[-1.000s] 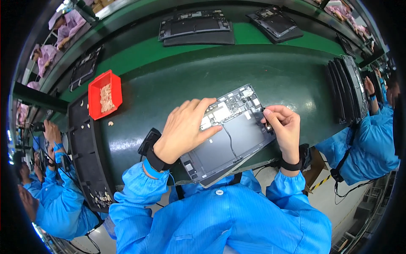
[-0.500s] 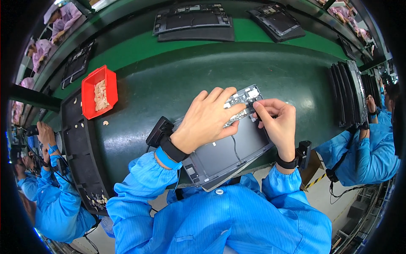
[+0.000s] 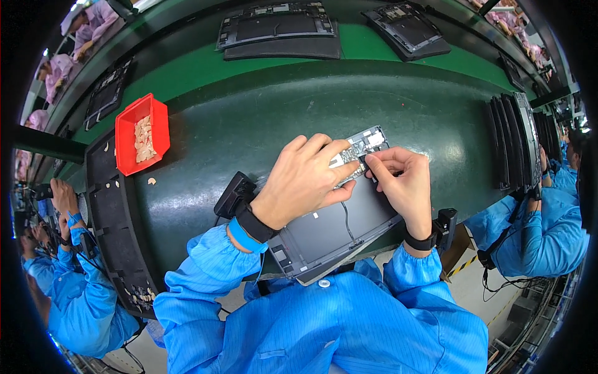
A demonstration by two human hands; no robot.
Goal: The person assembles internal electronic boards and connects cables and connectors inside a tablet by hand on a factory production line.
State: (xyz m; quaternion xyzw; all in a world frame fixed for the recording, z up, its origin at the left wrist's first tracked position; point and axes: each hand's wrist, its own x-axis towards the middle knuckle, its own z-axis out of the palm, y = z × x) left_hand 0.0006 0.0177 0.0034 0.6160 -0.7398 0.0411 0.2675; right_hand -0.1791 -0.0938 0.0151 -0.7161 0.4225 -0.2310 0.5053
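Observation:
An opened tablet-like device point(image 3: 311, 237) lies tilted at the table's near edge, with its circuit board point(image 3: 372, 139) exposed along the far side. A thin black cable point(image 3: 346, 218) runs over its dark grey inner panel. My left hand point(image 3: 305, 177) rests across the board's left part, fingers spread, thumb and index fingertip close to the components. At the board's right part, my right hand point(image 3: 406, 181) is closed in a pinch. Something small and dark shows at its fingertips; what it is I cannot make out. The left hand covers much of the board.
A red bin point(image 3: 163, 134) of small beige pieces stands at the left, beside a black tray point(image 3: 115, 218) with scattered bits. Similar opened devices point(image 3: 277, 28) lie on the green belt point(image 3: 187, 71) beyond. Black panels point(image 3: 514, 140) stand upright at the right. Co-workers in blue point(image 3: 529, 237) sit on both sides.
My right hand's fingertips have shifted slightly left and down along the board, still pinched. My left hand stays on the board with little change. The whole view has moved a little.

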